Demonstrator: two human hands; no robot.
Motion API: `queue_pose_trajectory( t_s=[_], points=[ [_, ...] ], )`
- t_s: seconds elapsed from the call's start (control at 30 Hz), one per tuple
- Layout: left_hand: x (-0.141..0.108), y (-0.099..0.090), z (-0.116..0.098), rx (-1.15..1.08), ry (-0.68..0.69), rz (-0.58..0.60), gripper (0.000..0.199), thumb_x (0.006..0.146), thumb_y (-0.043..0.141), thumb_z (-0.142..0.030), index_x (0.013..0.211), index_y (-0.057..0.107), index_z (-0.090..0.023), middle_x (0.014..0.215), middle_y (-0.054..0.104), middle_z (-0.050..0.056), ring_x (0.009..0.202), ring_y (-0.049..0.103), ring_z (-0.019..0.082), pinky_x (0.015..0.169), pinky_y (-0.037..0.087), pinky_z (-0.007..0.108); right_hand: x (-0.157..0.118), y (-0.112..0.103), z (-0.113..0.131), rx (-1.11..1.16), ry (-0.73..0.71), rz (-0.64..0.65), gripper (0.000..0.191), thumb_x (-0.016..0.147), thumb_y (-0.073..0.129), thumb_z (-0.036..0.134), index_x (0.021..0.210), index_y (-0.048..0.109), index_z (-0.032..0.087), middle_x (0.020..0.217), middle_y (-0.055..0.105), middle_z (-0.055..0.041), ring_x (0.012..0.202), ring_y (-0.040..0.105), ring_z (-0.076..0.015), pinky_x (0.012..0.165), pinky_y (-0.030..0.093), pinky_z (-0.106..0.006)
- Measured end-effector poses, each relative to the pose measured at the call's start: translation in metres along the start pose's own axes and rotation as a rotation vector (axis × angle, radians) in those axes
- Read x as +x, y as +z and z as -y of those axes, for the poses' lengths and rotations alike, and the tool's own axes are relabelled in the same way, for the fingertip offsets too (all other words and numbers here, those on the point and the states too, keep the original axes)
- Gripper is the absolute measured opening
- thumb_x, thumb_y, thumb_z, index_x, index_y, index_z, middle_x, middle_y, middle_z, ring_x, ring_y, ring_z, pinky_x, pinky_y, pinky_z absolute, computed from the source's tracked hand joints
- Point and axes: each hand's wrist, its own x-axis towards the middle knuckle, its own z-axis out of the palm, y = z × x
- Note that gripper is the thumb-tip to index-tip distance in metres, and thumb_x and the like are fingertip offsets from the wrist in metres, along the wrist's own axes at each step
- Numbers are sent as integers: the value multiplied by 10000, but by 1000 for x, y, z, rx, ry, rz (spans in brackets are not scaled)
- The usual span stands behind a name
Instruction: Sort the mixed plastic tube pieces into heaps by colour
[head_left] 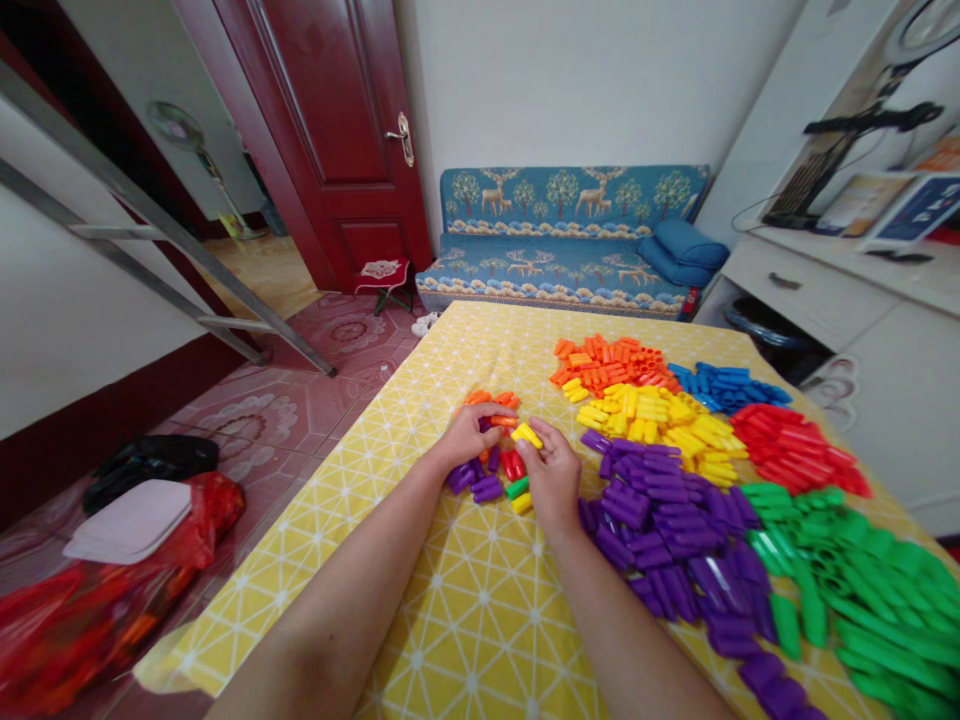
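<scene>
My left hand is closed, pinching a short orange plastic cap-like piece. Close beside it, my right hand grips a yellow plastic cap-like piece between thumb and fingers. Under and around both hands lies a small mixed group: purple pieces, red pieces, a green piece and a yellow piece. More orange pieces lie just beyond my left hand. My fingers partly hide this group. The exact kind of the pieces is too small to tell.
Sorted heaps lie on the yellow tablecloth to the right: orange, yellow, blue, red, purple and green. A patterned sofa stands beyond. Red plastic bags lie on the floor left.
</scene>
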Motion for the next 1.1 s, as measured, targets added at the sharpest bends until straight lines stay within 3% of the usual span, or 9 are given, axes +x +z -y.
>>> queue_pose_trajectory(
  t_s=[0.13,0.27,0.43,0.6,0.8,1.0,1.1],
  points=[
    [0,1,4,-18,-27,-41,286,796,648,-265,1034,727,-129,980,741,82,893,679,205,832,525,297,0,-1,3,37,70,-16,432,720,710,377,1075,641,141,1018,722,-104,840,702,-198,743,566,-327],
    [1,1,7,-28,-27,-55,328,833,640,-367,1048,712,-130,1026,729,97,933,665,218,843,509,304,-1,-1,8,27,82,-38,412,725,722,426,1009,652,136,846,710,-57,629,650,-142,581,526,-267],
    [1,2,9,-53,-28,-70,345,849,621,-422,1022,679,-130,971,708,74,881,647,192,810,496,283,1,-1,12,133,114,-87,423,711,740,458,973,648,140,709,677,-10,554,606,-112,507,481,-220],
    [1,2,9,-78,-38,-59,340,853,613,-446,965,652,-127,894,679,51,805,621,161,759,483,257,14,-8,38,430,233,-170,400,634,778,320,963,619,158,812,724,-34,677,687,-138,606,538,-230],
    [1,3,15,-41,-56,-80,351,835,636,-453,986,669,-138,912,691,50,802,623,162,734,480,250,44,-47,79,600,79,-332,318,637,687,127,938,589,163,862,697,-10,832,699,-116,781,548,-239],
    [2,3,12,-47,-63,-88,362,826,646,-453,984,680,-129,912,699,61,784,630,163,727,484,255,70,-87,77,610,75,-610,431,615,606,47,991,479,215,845,587,46,882,682,-104,871,548,-288],
    [1,3,11,-56,-61,-94,367,819,655,-458,982,688,-131,922,705,63,806,641,171,740,492,258,75,-95,71,602,97,-668,419,625,571,63,996,469,227,849,572,46,881,673,-111,900,546,-324]
  ],
)
